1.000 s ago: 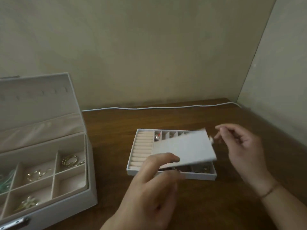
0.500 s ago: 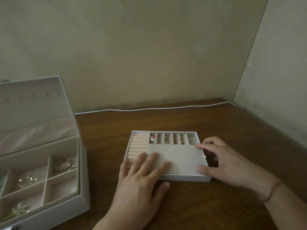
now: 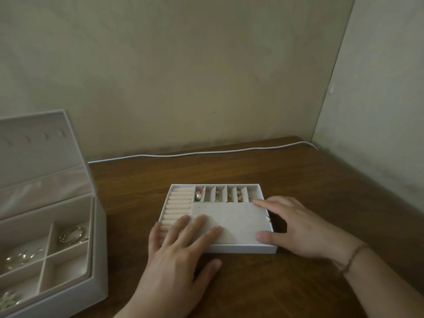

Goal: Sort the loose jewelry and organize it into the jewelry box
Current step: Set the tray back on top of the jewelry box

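Now the perforated earring panel (image 3: 231, 222) lies flat in the white jewelry tray (image 3: 241, 249), where a second ago it was lifted and tilted above the tray between both hands. Half a second ago it was already down, and little has shifted since. The left hand (image 3: 176, 255) rests on the panel's near left part with straight, spread fingers, its grip flat and pinching nothing, the thumb lying on the bench (image 3: 309, 191) before the tray. The right hand (image 3: 298, 228) sits at the tray's right edge, fingers relaxed and spread, forefinger on the panel's far right corner and thumb on the near right rim; a thin bracelet (image 3: 351, 258) circles that wrist.

Beyond the panel, a row of small compartments (image 3: 226, 193) holds a pearl piece and some gold bits, too small to name. Pale ring rolls (image 3: 177, 207) fill the tray's left strip.

Left of the tray, well apart, stands the open jewelry box (image 3: 98, 249), lid up, with a gold chain bracelet (image 3: 71, 234) in one compartment and other small pieces beside it.

The bench is dark brown wood, set into a corner of plain, dull beige walls. A white cable (image 3: 206, 153) runs along its far edge.
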The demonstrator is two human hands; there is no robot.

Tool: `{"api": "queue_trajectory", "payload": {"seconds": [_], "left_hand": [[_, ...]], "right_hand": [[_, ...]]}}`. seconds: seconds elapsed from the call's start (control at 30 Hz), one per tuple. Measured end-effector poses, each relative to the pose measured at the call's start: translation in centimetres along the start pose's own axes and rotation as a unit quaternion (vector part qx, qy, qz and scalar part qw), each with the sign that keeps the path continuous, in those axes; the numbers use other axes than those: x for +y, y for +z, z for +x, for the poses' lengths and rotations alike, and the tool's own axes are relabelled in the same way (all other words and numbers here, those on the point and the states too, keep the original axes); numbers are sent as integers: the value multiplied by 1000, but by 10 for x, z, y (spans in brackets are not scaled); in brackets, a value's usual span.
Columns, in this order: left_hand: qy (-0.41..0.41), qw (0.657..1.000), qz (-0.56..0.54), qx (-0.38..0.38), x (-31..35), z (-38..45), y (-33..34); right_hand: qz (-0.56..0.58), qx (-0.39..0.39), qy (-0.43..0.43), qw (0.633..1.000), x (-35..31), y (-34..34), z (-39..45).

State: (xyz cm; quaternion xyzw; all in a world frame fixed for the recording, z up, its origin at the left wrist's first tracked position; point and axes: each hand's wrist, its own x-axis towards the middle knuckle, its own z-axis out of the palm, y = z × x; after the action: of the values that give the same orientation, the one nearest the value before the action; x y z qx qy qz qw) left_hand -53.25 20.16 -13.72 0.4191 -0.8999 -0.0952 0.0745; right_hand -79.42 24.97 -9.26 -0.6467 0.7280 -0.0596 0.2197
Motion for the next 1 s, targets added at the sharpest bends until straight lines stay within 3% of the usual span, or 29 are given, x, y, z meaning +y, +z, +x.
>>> {"api": "queue_trajectory", "payload": {"seconds": [0.2, 0.37, 0.47, 0.63, 0.77, 1.0], "left_hand": [[-23, 999, 14, -30, 6, -1, -8], [-22, 1000, 5, 5, 9, -6, -4], [-27, 999, -10, 20, 11, -7, -5], [-168, 976, -95, 98, 4, -15, -14], [-231, 959, -141, 79, -3, -15, -14], [-232, 951, -182, 90, -6, -9, -15]], "right_hand": [[-53, 2, 10, 999, -6, -5, -5], [-130, 43, 3, 991, -17, 5, -11], [-108, 21, -7, 994, -11, 16, -9], [38, -34, 11, 999, 12, -5, -12], [28, -72, 9, 997, 5, -5, -21], [-5, 62, -14, 998, -19, 9, -22]]}}
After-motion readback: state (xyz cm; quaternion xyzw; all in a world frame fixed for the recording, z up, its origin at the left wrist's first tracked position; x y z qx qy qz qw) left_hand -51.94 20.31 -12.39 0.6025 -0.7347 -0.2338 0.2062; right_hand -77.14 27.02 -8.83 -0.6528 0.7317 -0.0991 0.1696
